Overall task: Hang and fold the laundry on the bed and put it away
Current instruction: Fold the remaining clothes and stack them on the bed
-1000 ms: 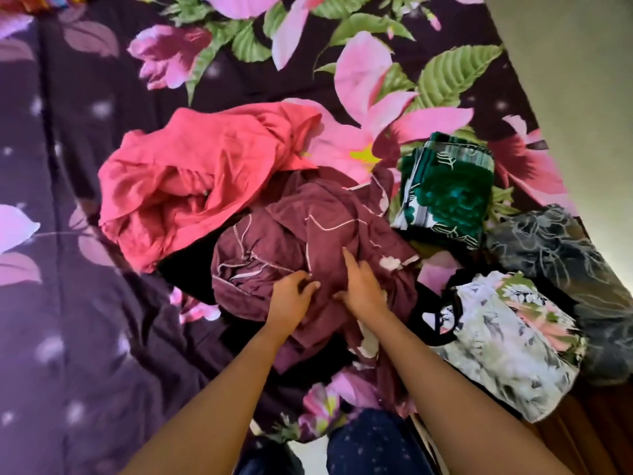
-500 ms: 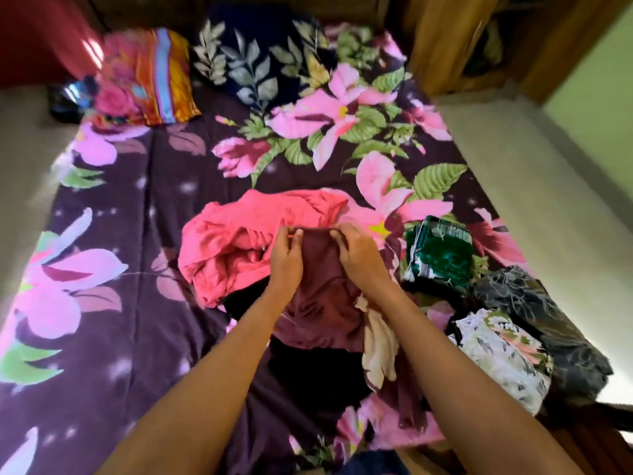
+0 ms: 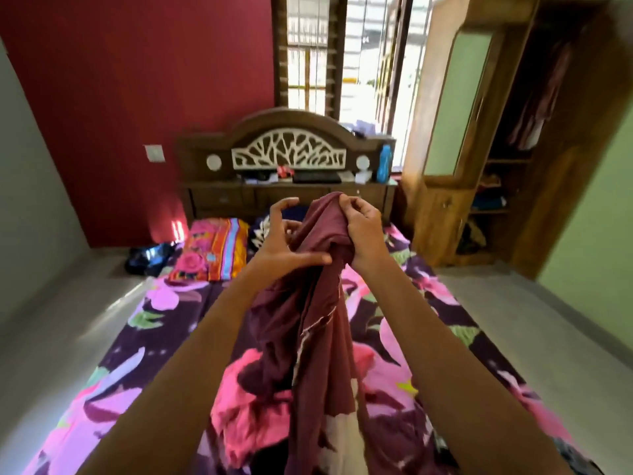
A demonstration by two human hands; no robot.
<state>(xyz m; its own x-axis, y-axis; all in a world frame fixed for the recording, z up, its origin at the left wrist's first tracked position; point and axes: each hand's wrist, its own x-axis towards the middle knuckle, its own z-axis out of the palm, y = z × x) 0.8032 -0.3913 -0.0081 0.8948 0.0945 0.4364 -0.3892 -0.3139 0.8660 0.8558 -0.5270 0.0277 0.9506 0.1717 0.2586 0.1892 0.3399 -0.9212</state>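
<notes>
I hold a maroon garment (image 3: pixel 318 337) with thin white piping up in front of me over the bed (image 3: pixel 154 341). My right hand (image 3: pixel 363 234) grips its bunched top edge. My left hand (image 3: pixel 284 241) is just left of it, thumb pressed on the cloth's front and lower fingers behind it, while the index finger curls free above. The cloth hangs down between my forearms to the laundry pile. A crumpled pink garment (image 3: pixel 246 416) lies on the floral sheet under it. The rest of the pile is hidden by my arms.
A carved wooden headboard (image 3: pixel 287 152) with a cluttered shelf and a blue bottle (image 3: pixel 384 162) stands at the far end. An open wooden wardrobe (image 3: pixel 513 173) with shelves is at the right. A striped pillow (image 3: pixel 212 252) lies at the bed's head, a dark bag (image 3: pixel 147 257) on the floor left.
Both hands lifted the maroon garment off the pile to chest height. My view tilted up from the pile to the headboard, window and wardrobe.
</notes>
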